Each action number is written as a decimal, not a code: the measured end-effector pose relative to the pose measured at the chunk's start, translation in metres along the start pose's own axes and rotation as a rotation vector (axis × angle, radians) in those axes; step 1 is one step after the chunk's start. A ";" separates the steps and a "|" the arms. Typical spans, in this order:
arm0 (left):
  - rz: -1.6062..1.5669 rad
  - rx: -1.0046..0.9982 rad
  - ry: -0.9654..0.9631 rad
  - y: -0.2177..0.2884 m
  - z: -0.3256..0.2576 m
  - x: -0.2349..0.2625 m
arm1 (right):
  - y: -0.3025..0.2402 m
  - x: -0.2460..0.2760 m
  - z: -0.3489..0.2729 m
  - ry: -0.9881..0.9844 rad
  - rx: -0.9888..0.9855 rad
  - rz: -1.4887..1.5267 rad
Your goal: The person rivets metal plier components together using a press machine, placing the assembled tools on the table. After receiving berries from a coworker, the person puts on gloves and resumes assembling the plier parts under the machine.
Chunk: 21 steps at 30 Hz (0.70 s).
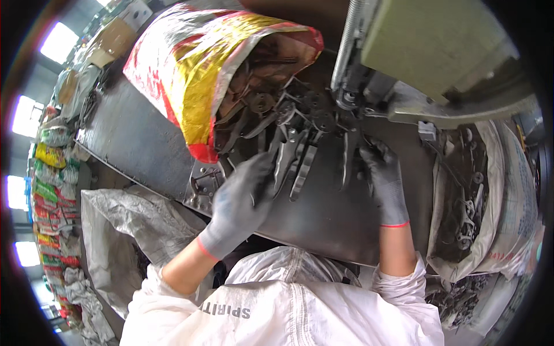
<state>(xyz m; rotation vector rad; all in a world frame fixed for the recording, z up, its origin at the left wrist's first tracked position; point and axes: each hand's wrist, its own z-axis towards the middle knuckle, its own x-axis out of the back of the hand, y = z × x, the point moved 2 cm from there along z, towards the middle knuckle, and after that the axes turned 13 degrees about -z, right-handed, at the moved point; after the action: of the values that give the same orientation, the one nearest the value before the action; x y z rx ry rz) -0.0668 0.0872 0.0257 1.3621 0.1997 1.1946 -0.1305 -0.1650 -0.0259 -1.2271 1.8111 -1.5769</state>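
Observation:
A heap of dark, plier-like metal tools (303, 164) with long curved handles and round heads spills from the mouth of a red, yellow and white woven sack (199, 75) onto a metal worktable (329, 222). Both my hands wear grey gloves with red cuff edges. At the heap's near left edge, my left hand (238, 199) reaches beside the handles; its fingers are smeared by motion. My right hand (382, 173) is at the heap's right side, fingers curled near a dark metal piece. Whatever lies in those fingers is hidden.
A machine with a pale green housing (427, 46) and a coil spring stands at the far right. An open sack of metal parts (496, 196) sits to the right. Small metal parts (205, 184) lie by the table's left edge, above a grey sack (115, 230).

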 end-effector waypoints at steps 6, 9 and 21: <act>-0.002 0.404 0.635 -0.052 -0.100 0.048 | -0.007 -0.008 -0.006 -0.004 -0.032 0.095; -0.292 0.572 0.638 -0.060 -0.105 0.038 | -0.029 -0.028 -0.016 0.006 -0.013 0.139; -0.909 0.502 0.826 -0.075 -0.115 0.040 | -0.007 -0.066 0.005 -0.227 0.088 0.465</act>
<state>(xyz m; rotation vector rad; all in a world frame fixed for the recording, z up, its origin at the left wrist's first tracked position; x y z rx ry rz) -0.0915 0.2074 -0.0480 0.8901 1.6061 0.8498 -0.0907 -0.1127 -0.0345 -0.8273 1.7034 -1.1907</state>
